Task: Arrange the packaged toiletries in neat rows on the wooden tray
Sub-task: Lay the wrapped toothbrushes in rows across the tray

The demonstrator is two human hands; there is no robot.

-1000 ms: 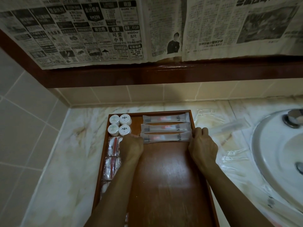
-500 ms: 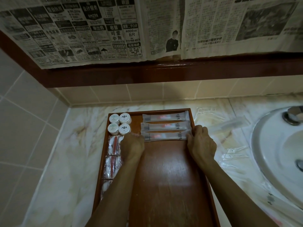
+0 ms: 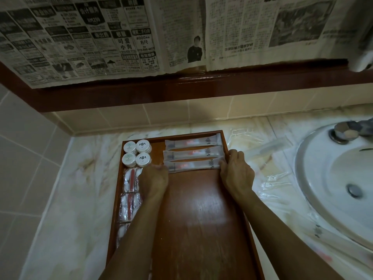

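A wooden tray (image 3: 201, 219) lies on the marble counter. At its far right, three long frosted packets lie in rows (image 3: 193, 142) (image 3: 193, 154), the nearest one (image 3: 193, 165) held at both ends. My left hand (image 3: 154, 179) pinches its left end with curled fingers. My right hand (image 3: 236, 172) grips its right end by the tray's rim. Several round white tubs (image 3: 137, 153) sit in the far left corner. Clear packets of cotton with a red stick (image 3: 130, 179) run down the left edge, partly hidden by my left arm.
A white sink (image 3: 333, 178) with a metal tap (image 3: 345, 132) is on the right. Loose clear packets (image 3: 268, 147) (image 3: 276, 176) lie on the counter between tray and sink. A tiled wall stands on the left, and newspaper hangs above a dark wooden ledge.
Both hands stay at the ends of the nearest long packet, which has barely shifted. The view has drifted slightly.
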